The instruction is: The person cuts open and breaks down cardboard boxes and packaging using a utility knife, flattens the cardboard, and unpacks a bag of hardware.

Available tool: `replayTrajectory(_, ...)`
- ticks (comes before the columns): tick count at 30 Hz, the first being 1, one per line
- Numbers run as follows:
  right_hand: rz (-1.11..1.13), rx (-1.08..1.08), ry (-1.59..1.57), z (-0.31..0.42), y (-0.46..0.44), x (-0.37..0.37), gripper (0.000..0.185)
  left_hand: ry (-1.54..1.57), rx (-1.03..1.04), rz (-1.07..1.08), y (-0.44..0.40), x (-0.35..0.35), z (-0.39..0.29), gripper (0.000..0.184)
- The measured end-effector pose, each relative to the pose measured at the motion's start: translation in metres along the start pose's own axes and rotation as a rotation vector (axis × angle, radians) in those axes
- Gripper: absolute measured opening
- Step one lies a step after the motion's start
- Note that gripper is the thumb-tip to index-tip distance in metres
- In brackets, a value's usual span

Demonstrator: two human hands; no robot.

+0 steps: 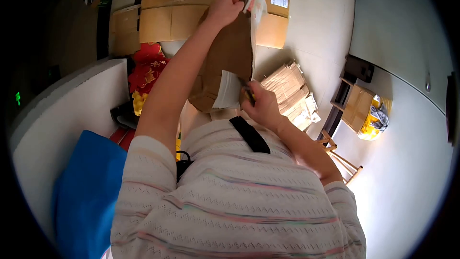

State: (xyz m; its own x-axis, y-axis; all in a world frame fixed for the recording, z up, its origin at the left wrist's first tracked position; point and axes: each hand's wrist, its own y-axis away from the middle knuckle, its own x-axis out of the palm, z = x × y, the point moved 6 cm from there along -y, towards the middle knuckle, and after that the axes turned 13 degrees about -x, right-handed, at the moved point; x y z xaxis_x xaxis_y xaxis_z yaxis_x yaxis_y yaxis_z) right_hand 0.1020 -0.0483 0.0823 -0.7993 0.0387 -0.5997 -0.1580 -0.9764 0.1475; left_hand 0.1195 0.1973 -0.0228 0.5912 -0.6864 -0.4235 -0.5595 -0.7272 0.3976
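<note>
A brown cardboard box [229,50] is tilted up in front of my body, with a whitish flap or label near its lower edge and printed plastic or tape at its top. My left hand [226,8] grips the box's upper edge, fingers closed. Lower down, my right hand [262,104] is closed around a small cutter [249,95] with a dark and yellow handle. The cutter's dark tip is beside the right edge of the box.
Flattened cardboard [177,9] lies on the floor ahead, and a stack of cardboard [287,91] lies to the right. A box with yellow bags [359,108], a wooden stool [342,158], red decorations [145,69], a low wall [72,96] and a blue object [91,192] surround me.
</note>
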Motion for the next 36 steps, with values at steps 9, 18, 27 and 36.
replayTrajectory(9,0.242,-0.118,-0.085,0.050,-0.015,0.020,0.026,-0.263,-0.282,0.045,-0.014,-0.015,-0.012,0.038)
replayTrajectory(18,0.111,-0.127,-0.263,0.045,-0.004,0.007,0.023,0.087,-0.340,0.288,-0.015,0.020,0.020,0.027)
replayTrajectory(27,-0.219,0.394,-0.598,-0.062,-0.004,-0.100,0.038,0.237,-0.338,0.625,0.075,-0.021,0.014,0.028)
replayTrajectory(36,0.203,0.395,-0.483,-0.072,-0.030,-0.100,0.033,0.208,-0.369,0.764,0.117,-0.013,-0.005,0.044)
